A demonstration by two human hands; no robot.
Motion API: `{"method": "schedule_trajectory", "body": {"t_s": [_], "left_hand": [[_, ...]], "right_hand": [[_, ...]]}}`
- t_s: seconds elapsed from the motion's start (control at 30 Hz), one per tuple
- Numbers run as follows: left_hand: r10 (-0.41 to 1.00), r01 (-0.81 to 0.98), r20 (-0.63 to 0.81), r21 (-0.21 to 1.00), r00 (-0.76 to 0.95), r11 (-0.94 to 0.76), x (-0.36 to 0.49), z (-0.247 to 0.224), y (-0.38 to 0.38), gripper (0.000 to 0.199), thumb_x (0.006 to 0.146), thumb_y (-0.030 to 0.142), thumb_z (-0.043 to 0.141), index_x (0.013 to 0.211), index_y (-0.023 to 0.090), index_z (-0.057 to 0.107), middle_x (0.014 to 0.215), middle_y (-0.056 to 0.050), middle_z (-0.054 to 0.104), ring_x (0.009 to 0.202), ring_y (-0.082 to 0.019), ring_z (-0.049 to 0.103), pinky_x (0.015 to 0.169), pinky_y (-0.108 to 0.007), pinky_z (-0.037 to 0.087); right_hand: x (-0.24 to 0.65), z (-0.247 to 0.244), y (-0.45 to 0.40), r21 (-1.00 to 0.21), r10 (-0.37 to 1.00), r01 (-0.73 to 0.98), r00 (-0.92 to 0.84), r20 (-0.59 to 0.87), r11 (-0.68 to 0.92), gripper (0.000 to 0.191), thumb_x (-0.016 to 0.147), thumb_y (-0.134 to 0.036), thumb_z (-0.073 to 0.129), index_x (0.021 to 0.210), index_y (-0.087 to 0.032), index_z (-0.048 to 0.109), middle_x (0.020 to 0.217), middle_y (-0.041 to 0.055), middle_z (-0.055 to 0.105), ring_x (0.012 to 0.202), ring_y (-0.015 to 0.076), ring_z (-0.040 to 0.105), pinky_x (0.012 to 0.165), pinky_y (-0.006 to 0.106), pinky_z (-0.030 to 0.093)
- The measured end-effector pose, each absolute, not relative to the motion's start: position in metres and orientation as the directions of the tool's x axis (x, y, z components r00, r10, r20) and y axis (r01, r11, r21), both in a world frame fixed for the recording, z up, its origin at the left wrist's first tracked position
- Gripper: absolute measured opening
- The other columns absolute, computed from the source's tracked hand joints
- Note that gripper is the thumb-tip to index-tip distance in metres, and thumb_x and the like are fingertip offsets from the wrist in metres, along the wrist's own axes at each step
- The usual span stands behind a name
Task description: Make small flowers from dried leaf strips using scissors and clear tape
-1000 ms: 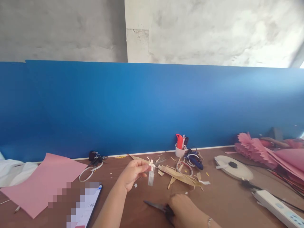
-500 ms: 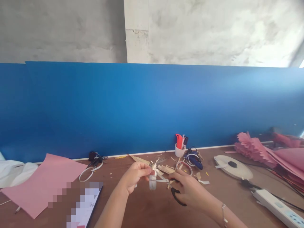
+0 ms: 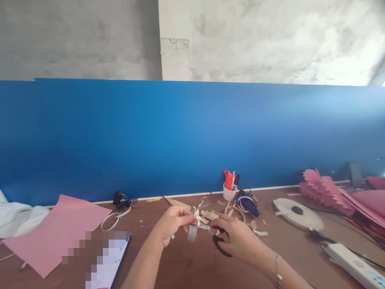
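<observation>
Left hand (image 3: 173, 225): forearm slants in from near side; thumb and fingertips pinched together on white strips (image 3: 197, 217).
Right hand (image 3: 237, 236): in from near right, back up, fingers curled around scissors handles.
Scissors (image 3: 221, 245): between hands, blades pointing left, close to strips; contact unclear.
Clear piece (image 3: 192, 233): hangs just nearside of strips.
Cup (image 3: 229, 193): far, by blue panel (image 3: 186, 136).

Between my left fingers (image 3: 184, 219) and right fingers (image 3: 221, 222), scissors (image 3: 205, 227) blur against a white piece (image 3: 197, 218). Left of them, pixels mask part of the phone (image 3: 113, 261); far right, the frame crops the power strip (image 3: 353, 261).
</observation>
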State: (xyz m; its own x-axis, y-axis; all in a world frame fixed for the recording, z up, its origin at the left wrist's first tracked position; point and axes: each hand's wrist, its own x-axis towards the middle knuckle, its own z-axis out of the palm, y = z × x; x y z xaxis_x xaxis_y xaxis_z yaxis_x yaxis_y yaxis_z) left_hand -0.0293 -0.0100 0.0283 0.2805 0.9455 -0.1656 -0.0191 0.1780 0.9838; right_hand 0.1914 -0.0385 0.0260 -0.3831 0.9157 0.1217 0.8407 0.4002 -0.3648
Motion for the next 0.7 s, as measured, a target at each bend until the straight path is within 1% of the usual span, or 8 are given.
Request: {"method": "schedule_trajectory", "body": {"t_s": [0.17,0.33,0.43,0.5,0.63,0.7], "left_hand": [[0.949,-0.011,-0.136,0.989,0.286,0.145,-0.0272,0.0318,-0.0118,0.018,0.062,0.032,0.076,0.062,0.018,0.066,0.074,-0.005,0.072,0.061,-0.015,0.056,0.060,-0.027,0.038],[0.956,0.048,-0.141,0.990,0.258,0.133,-0.0269,0.0303,-0.0124,0.016,0.064,0.030,0.074,0.064,0.018,0.065,0.070,-0.002,0.071,0.051,-0.012,0.050,0.060,-0.028,0.037],[0.957,0.047,-0.134,0.991,0.256,0.126,-0.0267,0.0280,-0.0116,0.017,0.064,0.032,0.075,0.064,0.017,0.065,0.072,-0.003,0.072,0.051,-0.012,0.051,0.063,-0.029,0.037],[0.955,0.017,-0.128,0.992,0.269,0.128,-0.0267,0.0266,-0.0106,0.020,0.064,0.034,0.075,0.065,0.017,0.065,0.074,-0.004,0.072,0.056,-0.014,0.055,0.064,-0.030,0.037],[0.945,-0.029,-0.124,0.990,0.303,0.140,-0.0278,0.0258,-0.0085,0.023,0.063,0.036,0.076,0.066,0.016,0.065,0.078,-0.007,0.072,0.072,-0.019,0.060,0.066,-0.030,0.038],[0.942,-0.028,-0.140,0.987,0.305,0.156,-0.0285,0.0261,-0.0075,0.024,0.062,0.037,0.076,0.068,0.016,0.065,0.080,-0.007,0.073,0.075,-0.019,0.060,0.068,-0.030,0.039]], "right_hand": [[0.1928,0.0256,-0.0377,-0.353,0.914,0.843,-0.384,0.132,0.405,0.040,0.067,-0.011,0.049,0.100,-0.025,0.067,0.092,0.0026,0.065,0.078,0.0182,0.062,0.067,0.024,0.041],[0.1935,0.0244,-0.0375,-0.354,0.910,0.839,-0.392,0.136,0.414,0.037,0.068,-0.011,0.049,0.097,-0.025,0.068,0.088,0.0024,0.066,0.076,0.0180,0.062,0.065,0.023,0.040],[0.1924,0.0259,-0.0389,-0.350,0.911,0.841,-0.391,0.132,0.412,0.036,0.068,-0.011,0.049,0.095,-0.025,0.068,0.086,0.0023,0.067,0.075,0.0178,0.062,0.064,0.023,0.039],[0.1913,0.0273,-0.0401,-0.347,0.911,0.842,-0.388,0.139,0.412,0.035,0.068,-0.010,0.049,0.095,-0.025,0.068,0.087,0.0025,0.067,0.075,0.0178,0.062,0.064,0.023,0.039],[0.1899,0.0282,-0.0414,-0.331,0.907,0.844,-0.390,0.161,0.422,0.038,0.069,-0.009,0.048,0.096,-0.024,0.068,0.088,0.0027,0.067,0.075,0.0180,0.062,0.063,0.023,0.039],[0.1901,0.0273,-0.0408,-0.331,0.903,0.840,-0.398,0.162,0.430,0.038,0.068,-0.009,0.048,0.096,-0.024,0.068,0.089,0.0028,0.067,0.076,0.0182,0.063,0.062,0.023,0.039]]}}
